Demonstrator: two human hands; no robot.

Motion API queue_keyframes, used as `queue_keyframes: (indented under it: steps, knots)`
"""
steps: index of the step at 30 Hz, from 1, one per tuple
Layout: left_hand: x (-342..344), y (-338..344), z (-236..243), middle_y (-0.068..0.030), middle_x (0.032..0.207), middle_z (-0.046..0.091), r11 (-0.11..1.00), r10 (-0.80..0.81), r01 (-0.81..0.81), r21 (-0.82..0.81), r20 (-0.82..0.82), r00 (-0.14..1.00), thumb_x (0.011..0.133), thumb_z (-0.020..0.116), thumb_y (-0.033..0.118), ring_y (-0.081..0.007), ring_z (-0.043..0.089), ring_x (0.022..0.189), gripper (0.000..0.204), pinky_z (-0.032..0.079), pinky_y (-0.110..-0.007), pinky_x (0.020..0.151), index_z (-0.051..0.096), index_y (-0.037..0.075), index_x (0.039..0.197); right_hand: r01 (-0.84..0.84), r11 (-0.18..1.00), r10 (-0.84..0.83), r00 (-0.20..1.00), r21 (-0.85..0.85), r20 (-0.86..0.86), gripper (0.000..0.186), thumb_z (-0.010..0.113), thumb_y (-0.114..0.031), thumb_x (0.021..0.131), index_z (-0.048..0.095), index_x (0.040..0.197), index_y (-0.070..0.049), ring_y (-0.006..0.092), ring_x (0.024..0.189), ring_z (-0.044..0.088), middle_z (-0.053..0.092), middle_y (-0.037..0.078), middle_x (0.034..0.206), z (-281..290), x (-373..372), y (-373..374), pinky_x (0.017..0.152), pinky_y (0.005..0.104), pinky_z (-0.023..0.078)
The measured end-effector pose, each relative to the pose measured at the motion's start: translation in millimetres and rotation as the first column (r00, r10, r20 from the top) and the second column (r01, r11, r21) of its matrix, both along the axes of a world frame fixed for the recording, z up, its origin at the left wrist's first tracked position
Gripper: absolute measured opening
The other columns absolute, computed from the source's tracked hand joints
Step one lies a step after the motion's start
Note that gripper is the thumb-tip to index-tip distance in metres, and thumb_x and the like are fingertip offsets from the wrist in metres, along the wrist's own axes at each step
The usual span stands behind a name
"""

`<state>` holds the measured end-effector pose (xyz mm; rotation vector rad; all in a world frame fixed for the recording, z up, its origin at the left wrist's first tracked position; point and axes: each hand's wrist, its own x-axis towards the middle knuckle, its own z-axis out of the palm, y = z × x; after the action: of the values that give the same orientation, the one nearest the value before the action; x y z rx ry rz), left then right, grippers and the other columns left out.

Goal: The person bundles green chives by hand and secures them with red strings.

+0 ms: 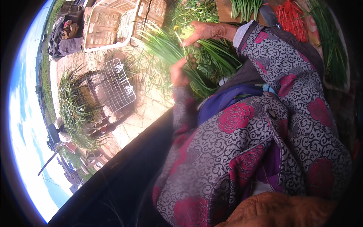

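My left hand [180, 72] is closed around a bunch of long green chives [162, 46], gripping it partway along. My right hand [204, 32] reaches in from the right, bent over the pale stalk ends of more chives [213, 56] whose leaves trail toward my lap. Its thumb and fingers pinch together close above the left hand, with a thin pale stalk between them. The palms and some fingertips are hidden. Loose chive leaves [194, 13] lie spread beyond the hands.
Pale plastic crates [109, 28] stand at the far left. Nearer are a white wire rack [119, 85] and a heap of leafy greens [75, 108]. At far right are a board [225, 11] with chives, a knife blade [269, 16], red strings [291, 20] and more greens [332, 49].
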<state>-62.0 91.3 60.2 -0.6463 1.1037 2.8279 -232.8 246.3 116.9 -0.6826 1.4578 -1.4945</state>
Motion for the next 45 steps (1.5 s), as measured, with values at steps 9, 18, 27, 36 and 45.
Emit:
queue_keyframes:
  steps: [9, 18, 27, 36, 45]
  knots:
    - [-4.6, 18.6, 25.8, -0.0113, 0.095, 0.068, 0.922, 0.126, -0.099, -0.375, 0.05, 0.991, 0.087, 0.069, 0.005, -0.0201, 0.066, 0.077, 0.026, 0.055, -0.03, 0.065, 0.06, -0.001, 0.11, -0.009, 0.999, 0.02, 0.968, 0.047, -0.249, 0.038, 0.078, -0.026, 0.078, 0.064, 0.095, 0.006, 0.0102, 0.06, 0.058, 0.064, 0.004, 0.072, -4.8, -4.7, 3.0, 0.052, 0.0261, 0.043]
    - [-2.9, 10.5, 32.5, -0.0115, 0.087, 0.062, 0.879, 0.158, -0.119, -0.461, 0.046, 0.986, 0.078, 0.074, -0.003, -0.0219, 0.064, 0.067, 0.034, 0.054, -0.03, 0.059, 0.054, -0.004, 0.105, -0.181, 0.979, 0.175, 0.982, 0.089, 0.078, 0.04, 0.078, -0.021, 0.079, 0.062, 0.095, 0.011, 0.0105, 0.055, 0.059, 0.067, 0.01, 0.072, 20.3, -9.2, 21.7, 0.046, 0.0237, 0.046]
    - [12.1, -10.2, 22.8, -0.0091, 0.084, 0.063, 0.829, 0.224, -0.161, -0.536, 0.053, 0.973, 0.078, 0.072, -0.007, -0.02, 0.063, 0.065, 0.027, 0.055, -0.029, 0.058, 0.057, -0.002, 0.1, -0.066, 0.997, 0.067, 0.996, -0.031, 0.059, 0.026, 0.075, -0.029, 0.082, 0.071, 0.079, -0.003, 0.0067, 0.048, 0.053, 0.061, 0.002, 0.06, 35.8, -41.6, 36.2, 0.046, 0.0229, 0.042]
    - [11.8, -6.2, 23.5, -0.0116, 0.084, 0.063, 0.902, 0.214, -0.191, -0.388, 0.016, 0.977, 0.08, 0.07, -0.006, -0.0207, 0.063, 0.068, 0.026, 0.055, -0.029, 0.058, 0.055, -0.002, 0.102, 0.051, 0.996, -0.035, 0.98, 0.079, -0.196, 0.044, 0.08, -0.023, 0.077, 0.064, 0.111, 0.0, 0.0099, 0.065, 0.057, 0.063, 0.002, 0.078, 11.6, -17.1, 11.8, 0.062, 0.0263, 0.048]
    - [15.2, 10.1, 41.7, -0.0156, 0.095, 0.068, 0.923, -0.011, 0.01, -0.385, 0.001, 1.0, 0.078, 0.074, 0.004, -0.0233, 0.068, 0.081, 0.036, 0.052, -0.03, 0.059, 0.057, -0.002, 0.109, -0.012, 0.995, 0.006, 0.998, -0.097, -0.057, 0.037, 0.071, -0.028, 0.089, 0.068, 0.108, 0.004, 0.0187, 0.093, 0.066, 0.067, 0.011, 0.113, 24.6, -29.8, 14.4, 0.087, 0.0334, 0.052]
